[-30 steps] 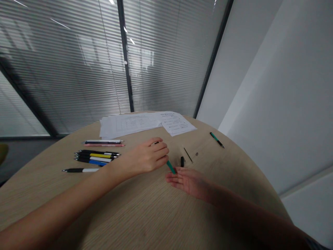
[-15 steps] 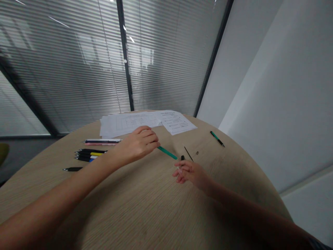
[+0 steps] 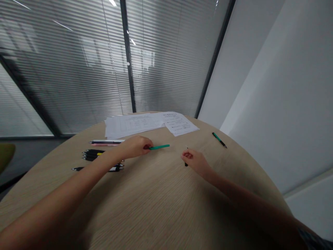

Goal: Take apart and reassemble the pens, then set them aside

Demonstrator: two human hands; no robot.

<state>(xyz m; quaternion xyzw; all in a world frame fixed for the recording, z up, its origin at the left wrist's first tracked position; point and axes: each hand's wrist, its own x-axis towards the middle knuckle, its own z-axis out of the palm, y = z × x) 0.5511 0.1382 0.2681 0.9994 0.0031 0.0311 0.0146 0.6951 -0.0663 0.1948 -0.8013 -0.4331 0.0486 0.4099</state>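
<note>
My left hand is closed on one end of a green pen barrel, which points right just above the round wooden table. My right hand is curled in a pinch over small black pen parts; a short black piece shows under its fingers, and a thin light part pokes out above them. The two hands are apart, about a hand's width between them.
A row of several pens lies left of my left hand, partly hidden by my forearm. Printed paper sheets lie at the table's far edge. Another green pen rests at the right near the wall. Glass with blinds stands behind.
My left hand has drawn the green barrel leftward and away from my right hand. My right hand has moved forward and closed over the small black parts on the table.
</note>
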